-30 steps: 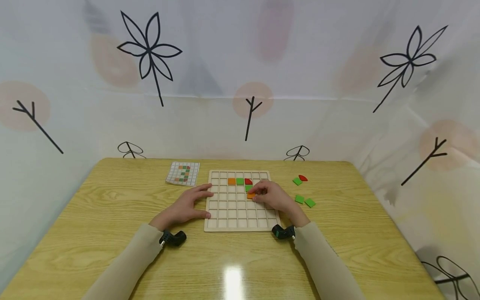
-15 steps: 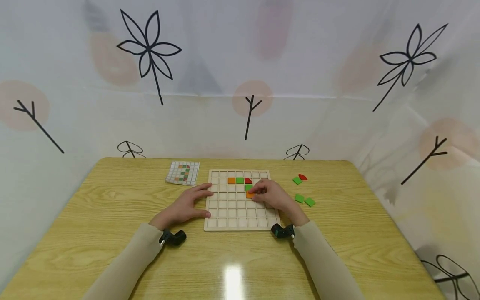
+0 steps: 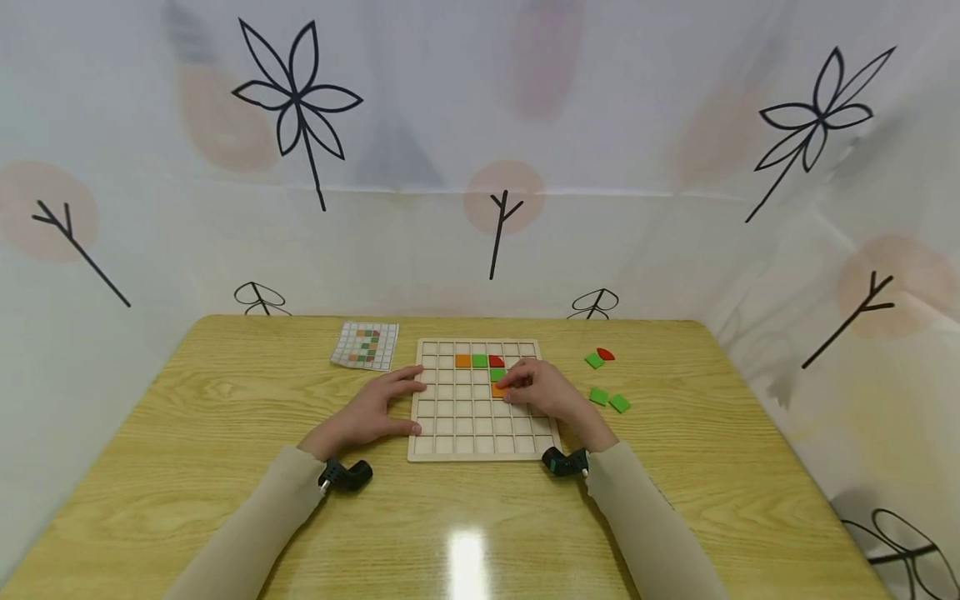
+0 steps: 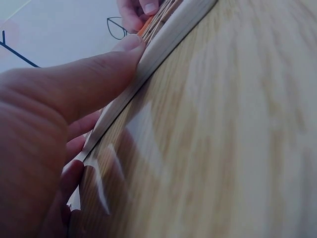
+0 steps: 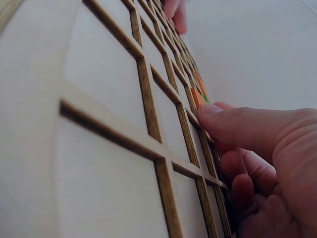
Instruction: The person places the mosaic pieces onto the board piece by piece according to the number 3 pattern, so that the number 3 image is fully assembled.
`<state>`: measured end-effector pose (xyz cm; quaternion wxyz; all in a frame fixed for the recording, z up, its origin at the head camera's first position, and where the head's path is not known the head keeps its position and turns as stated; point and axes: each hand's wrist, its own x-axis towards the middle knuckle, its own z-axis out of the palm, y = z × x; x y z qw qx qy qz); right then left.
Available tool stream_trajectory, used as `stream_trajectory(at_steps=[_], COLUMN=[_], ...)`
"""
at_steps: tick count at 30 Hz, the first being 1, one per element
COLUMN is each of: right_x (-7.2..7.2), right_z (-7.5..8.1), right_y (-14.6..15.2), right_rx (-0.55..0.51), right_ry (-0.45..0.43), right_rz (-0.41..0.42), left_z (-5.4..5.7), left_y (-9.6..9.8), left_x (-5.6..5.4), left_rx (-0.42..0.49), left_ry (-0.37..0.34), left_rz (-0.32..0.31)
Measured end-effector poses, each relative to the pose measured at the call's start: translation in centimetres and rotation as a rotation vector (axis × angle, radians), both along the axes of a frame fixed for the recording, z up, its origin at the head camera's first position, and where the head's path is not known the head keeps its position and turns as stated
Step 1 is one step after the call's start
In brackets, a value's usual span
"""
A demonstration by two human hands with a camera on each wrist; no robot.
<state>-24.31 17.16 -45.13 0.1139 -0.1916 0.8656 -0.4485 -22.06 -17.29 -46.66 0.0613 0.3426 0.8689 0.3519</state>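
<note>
My right hand (image 3: 546, 390) pinches an orange square tile (image 3: 498, 390) at a cell of the wooden grid board (image 3: 465, 450), straight below a green tile (image 3: 498, 376). In the right wrist view the thumb lies against the edge of the orange tile (image 5: 197, 99), which stands slightly proud of the cell walls. My left hand (image 3: 371, 408) rests along the board's left edge, thumb and fingers spread, the thumb tip at the frame in the left wrist view. In an upper row of the board sit another orange tile (image 3: 462, 361), a green tile (image 3: 480, 361) and a red rounded piece (image 3: 497, 362).
A paper sheet (image 3: 365, 346) printed with a coloured grid pattern lies left of the board. To the right are several loose green tiles (image 3: 599, 397) and a red rounded piece (image 3: 606, 355). A patterned cloth (image 3: 420, 250) hangs behind the wooden table (image 3: 225, 467).
The orange tile in my right hand has shifted slightly left and lined up with its cell. My left hand has stayed in place.
</note>
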Motion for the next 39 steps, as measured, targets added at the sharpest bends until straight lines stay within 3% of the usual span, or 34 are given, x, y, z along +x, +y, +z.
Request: stream_trajectory(at_steps=[39], right_x=[0.13], right_z=[-0.17], right_y=[0.19], right_rx=[0.012], right_ry=[0.028], right_rz=[0.016], left_z=[-0.13], left_y=[-0.06], left_x=[-0.06], left_rx=[0.006], left_ry=[-0.002], left_rz=[-0.005])
